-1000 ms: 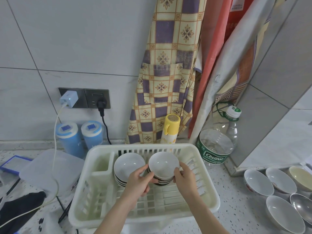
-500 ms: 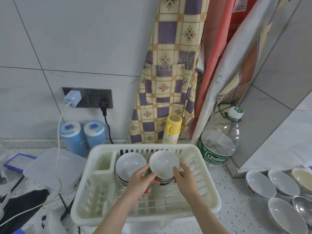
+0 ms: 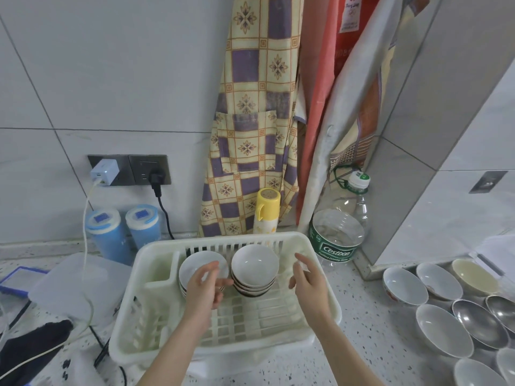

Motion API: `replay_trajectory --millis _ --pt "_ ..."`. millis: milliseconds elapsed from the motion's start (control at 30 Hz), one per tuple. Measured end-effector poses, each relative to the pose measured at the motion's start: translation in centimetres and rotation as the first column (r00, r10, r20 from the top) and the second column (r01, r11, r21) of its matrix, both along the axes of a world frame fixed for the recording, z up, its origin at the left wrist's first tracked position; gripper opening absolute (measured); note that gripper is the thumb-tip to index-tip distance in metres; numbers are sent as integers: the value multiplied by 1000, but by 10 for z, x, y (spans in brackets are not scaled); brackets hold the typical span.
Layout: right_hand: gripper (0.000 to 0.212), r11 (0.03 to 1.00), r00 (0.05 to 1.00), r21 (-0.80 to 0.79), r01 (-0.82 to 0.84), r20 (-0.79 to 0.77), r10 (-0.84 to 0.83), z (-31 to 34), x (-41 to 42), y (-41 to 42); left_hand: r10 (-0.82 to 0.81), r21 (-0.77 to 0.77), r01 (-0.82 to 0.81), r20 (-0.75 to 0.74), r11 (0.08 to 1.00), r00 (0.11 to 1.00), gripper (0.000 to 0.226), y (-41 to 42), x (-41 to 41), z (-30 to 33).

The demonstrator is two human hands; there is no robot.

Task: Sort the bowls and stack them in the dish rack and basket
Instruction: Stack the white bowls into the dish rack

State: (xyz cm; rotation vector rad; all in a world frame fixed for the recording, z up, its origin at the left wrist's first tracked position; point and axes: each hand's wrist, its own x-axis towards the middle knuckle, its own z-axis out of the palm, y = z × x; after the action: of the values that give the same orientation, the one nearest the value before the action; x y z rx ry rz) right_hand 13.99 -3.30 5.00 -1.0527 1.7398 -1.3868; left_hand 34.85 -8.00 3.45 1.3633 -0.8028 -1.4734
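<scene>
White bowl stack (image 3: 254, 270) sits seemingly untouched between both hands' fingers (image 3: 302, 260).

The scene is evenly and softly lit, with only faint shadows cast. Straight tile lines are bent by wide-angle distortion toward the edges. Slight motion blur is seen on the left hand (image 3: 204, 291) fingers.

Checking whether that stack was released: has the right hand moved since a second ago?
Yes. The right hand has let go of the right bowl stack and drawn back rightward, toward the rack's right wall.
</scene>
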Motion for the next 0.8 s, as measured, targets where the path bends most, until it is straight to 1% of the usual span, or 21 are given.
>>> replay_trajectory --millis 67,167,267,367,433,500,567,667,800 --pt "28 999 1000 -34 19 7 -18 1 -9 11 45 -27 -46 -31 999 998 17 5 -5 2" --pt "27 998 999 -59 26 35 -24 2 -24 26 83 -110 -90 -68 990 994 14 21 -22 11" --pt "27 997 999 -74 37 39 -34 1 -46 40 110 -250 -115 -37 961 993 12 46 -50 23" --pt "28 998 1000 -62 1 -4 -2 0 -75 56 50 -414 -10 85 910 995 17 77 -91 30" --pt "28 999 999 -39 -23 -31 22 -3 -100 68 -5 -454 66 135 889 991 14 98 -124 29" --pt "27 1000 998 -3 -28 -59 27 -6 -132 80 -45 -438 119 175 891 984 12 116 -159 22" --pt "25 999 998 33 5 -70 -2 -9 -168 95 -110 -379 187 215 906 970 12 135 -197 10" --pt "22 993 996 84 80 -56 -76 -18 -223 123 -248 -238 307 249 921 936 13 162 -252 -12" --pt "22 970 986 174 169 -23 -167 -34 -282 171 -389 -32 416 296 909 872 12 195 -317 -44"
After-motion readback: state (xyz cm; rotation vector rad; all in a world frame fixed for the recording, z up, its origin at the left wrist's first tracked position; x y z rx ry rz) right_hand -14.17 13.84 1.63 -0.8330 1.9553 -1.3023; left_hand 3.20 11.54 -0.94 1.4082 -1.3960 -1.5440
